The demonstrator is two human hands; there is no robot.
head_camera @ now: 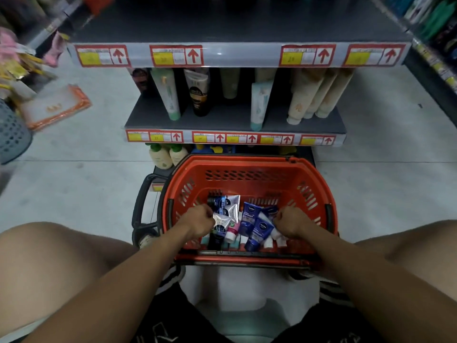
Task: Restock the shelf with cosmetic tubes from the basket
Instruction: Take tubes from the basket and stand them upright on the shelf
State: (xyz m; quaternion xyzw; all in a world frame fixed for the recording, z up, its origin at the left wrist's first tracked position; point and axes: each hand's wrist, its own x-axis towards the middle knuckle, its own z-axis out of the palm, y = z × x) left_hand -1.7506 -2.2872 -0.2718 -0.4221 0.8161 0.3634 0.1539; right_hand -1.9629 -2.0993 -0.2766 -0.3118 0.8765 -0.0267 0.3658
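Observation:
A red plastic basket (247, 169) stands on the floor in front of me, below the shelf (222, 123). Several cosmetic tubes lie in its bottom: silver-and-black tubes (223, 209) on the left, a pink-and-white tube (232, 231) in the middle, blue Nivea tubes (249, 216) on the right. My left hand (197, 222) is inside the basket, fingers closed on a silver tube (220, 224). My right hand (293, 225) is also inside, fingers closed around white-capped tubes (275, 235) beside a blue tube (259, 233). The middle shelf holds upright tubes with gaps between them.
The top shelf (235, 28) juts out above, its edge lined with red price tags. Cream bottles (163, 157) stand on the lowest level behind the basket. An orange-edged packet (55, 107) and a grey basket (12, 137) sit at left. My bare knees flank the basket.

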